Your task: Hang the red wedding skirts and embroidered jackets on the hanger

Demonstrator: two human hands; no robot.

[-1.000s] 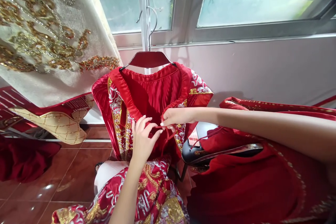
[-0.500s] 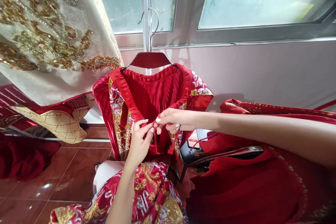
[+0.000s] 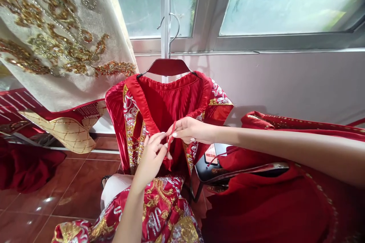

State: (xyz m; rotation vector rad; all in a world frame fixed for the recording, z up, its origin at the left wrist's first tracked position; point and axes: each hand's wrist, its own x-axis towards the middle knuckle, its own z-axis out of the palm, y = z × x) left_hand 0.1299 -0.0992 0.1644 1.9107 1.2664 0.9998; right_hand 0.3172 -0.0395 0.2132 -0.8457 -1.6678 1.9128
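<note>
The red cord [image 3: 170, 143] is pinched by the fingertips of the left hand [image 3: 151, 155] and of the right hand [image 3: 191, 130], its loose length hanging just below them, in front of the red garment [image 3: 176, 102] hung on the hanger [image 3: 168, 67]. The cord's crossing is covered by the fingers, so a knot cannot be made out; the garment's lower part is hidden behind the embroidered cloth [image 3: 155, 212].
</note>
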